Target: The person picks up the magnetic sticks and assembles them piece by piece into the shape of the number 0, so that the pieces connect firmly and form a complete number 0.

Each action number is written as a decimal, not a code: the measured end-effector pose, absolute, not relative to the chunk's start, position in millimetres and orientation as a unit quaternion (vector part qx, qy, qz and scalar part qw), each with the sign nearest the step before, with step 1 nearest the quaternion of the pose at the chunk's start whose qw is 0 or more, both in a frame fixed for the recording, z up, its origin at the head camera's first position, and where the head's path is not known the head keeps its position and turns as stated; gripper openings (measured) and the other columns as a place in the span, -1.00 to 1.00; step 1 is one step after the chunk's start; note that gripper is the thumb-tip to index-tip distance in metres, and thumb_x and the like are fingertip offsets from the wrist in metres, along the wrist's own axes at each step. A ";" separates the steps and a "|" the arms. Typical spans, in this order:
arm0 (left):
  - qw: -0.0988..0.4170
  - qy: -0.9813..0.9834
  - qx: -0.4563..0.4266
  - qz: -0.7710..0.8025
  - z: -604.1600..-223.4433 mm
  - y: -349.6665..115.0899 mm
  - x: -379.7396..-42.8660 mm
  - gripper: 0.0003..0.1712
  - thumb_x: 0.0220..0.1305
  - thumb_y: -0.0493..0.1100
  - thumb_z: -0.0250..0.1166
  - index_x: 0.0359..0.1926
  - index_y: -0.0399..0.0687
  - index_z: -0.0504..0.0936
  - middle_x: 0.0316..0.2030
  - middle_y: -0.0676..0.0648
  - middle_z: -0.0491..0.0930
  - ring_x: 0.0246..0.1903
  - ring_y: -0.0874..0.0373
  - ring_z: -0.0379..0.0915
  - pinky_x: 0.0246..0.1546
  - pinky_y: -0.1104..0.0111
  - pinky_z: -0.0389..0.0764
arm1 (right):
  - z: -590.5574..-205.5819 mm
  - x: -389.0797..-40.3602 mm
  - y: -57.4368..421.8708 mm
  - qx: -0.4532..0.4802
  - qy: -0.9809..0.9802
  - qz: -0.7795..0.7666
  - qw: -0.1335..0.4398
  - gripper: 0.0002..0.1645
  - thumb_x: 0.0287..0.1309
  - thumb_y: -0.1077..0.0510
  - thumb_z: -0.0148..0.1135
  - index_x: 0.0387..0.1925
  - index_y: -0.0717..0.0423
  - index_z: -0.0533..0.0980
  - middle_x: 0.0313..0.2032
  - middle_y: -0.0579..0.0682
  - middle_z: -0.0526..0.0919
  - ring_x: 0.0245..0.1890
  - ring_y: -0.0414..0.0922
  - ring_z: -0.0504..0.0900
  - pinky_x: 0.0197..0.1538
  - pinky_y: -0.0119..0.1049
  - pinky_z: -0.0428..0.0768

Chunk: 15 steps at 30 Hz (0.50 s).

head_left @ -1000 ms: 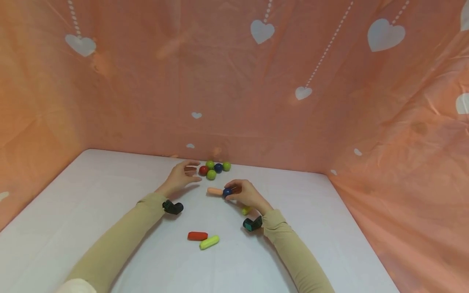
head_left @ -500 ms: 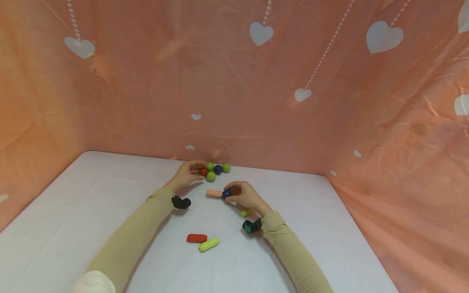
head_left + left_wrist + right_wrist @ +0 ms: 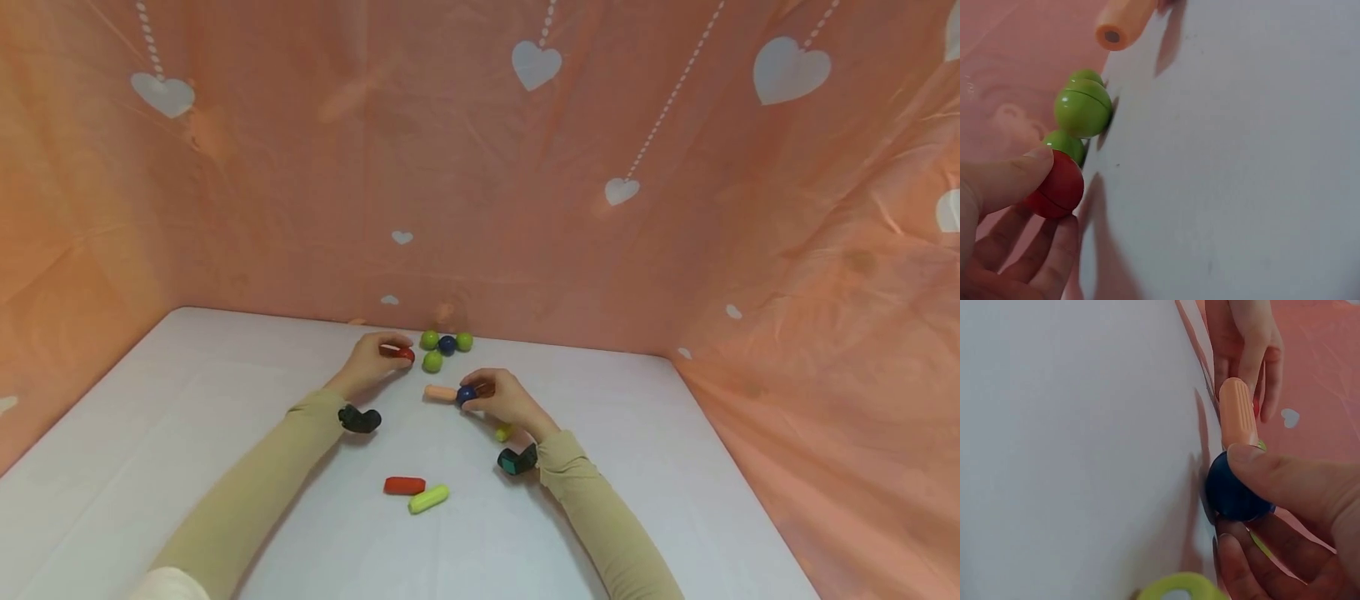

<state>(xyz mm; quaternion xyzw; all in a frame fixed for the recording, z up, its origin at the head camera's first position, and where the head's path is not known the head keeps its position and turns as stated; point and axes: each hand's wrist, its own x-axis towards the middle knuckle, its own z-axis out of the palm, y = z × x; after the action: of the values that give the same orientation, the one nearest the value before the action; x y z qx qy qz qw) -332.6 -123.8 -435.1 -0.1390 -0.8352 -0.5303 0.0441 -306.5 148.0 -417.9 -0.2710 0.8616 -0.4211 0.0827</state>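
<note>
My left hand [image 3: 369, 363] pinches a glossy red ball [image 3: 1060, 186] between thumb and fingers, just left of the green balls. With thumb and fingertips, my right hand [image 3: 506, 397] grips a dark blue ball [image 3: 1235, 490]. An orange ribbed rod [image 3: 1237, 412] is joined to that ball and points left, toward the other hand. Its free end, seen in the left wrist view, has a small grey disc in the middle. Behind the hands, several green balls [image 3: 432, 361] and another blue ball [image 3: 447, 345] rest in a cluster on the white table [image 3: 480, 533].
A red rod [image 3: 404, 485] and a yellow-green rod [image 3: 429, 499] lie side by side at the front. Another yellow-green piece [image 3: 503, 432] lies below the right wrist, partly hidden. An orange cloth with white hearts [image 3: 537, 65] hangs behind the table.
The left hand reached right to the red ball, took hold of it and drew it a little left, away from the green balls. The right hand stayed in place with the blue ball.
</note>
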 end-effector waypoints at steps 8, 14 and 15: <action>-0.004 -0.825 -0.140 -0.547 -433.1 -134.9 -312.7 -0.64 0.23 -0.29 0.32 0.04 -0.34 0.57 -0.04 -0.23 0.58 -0.06 -0.07 0.52 0.06 0.12 0.50 | -417.2 -307.2 152.3 -0.269 0.855 -0.434 0.091 -0.57 0.06 0.32 0.38 0.00 0.34 0.53 -0.09 0.21 0.62 -0.08 0.11 0.59 0.00 -0.14 0.58; -0.028 -0.814 -0.153 -0.560 -436.5 -131.3 -301.3 -0.62 0.19 -0.25 0.36 0.02 -0.32 0.59 -0.09 -0.17 0.62 -0.11 0.00 0.55 0.02 0.17 0.53 | -416.6 -307.7 153.8 -0.276 0.861 -0.419 0.080 -0.60 0.05 0.28 0.40 -0.03 0.28 0.56 -0.14 0.06 0.64 -0.14 -0.07 0.61 -0.03 -0.27 0.59; -0.030 -0.813 -0.156 -0.561 -436.4 -129.6 -300.0 -0.62 0.19 -0.25 0.36 0.02 -0.31 0.60 -0.10 -0.15 0.62 -0.12 0.02 0.55 0.01 0.19 0.53 | -416.7 -307.8 153.7 -0.275 0.862 -0.418 0.079 -0.60 0.05 0.28 0.40 -0.03 0.27 0.56 -0.15 0.04 0.65 -0.15 -0.09 0.61 -0.04 -0.28 0.59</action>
<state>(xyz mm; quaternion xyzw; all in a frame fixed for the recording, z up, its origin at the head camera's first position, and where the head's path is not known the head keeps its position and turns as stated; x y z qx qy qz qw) -300.0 -129.6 -436.4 -0.1560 -0.8125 -0.5609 -0.0303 -307.8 153.7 -416.7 -0.2753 0.8621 -0.4182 0.0786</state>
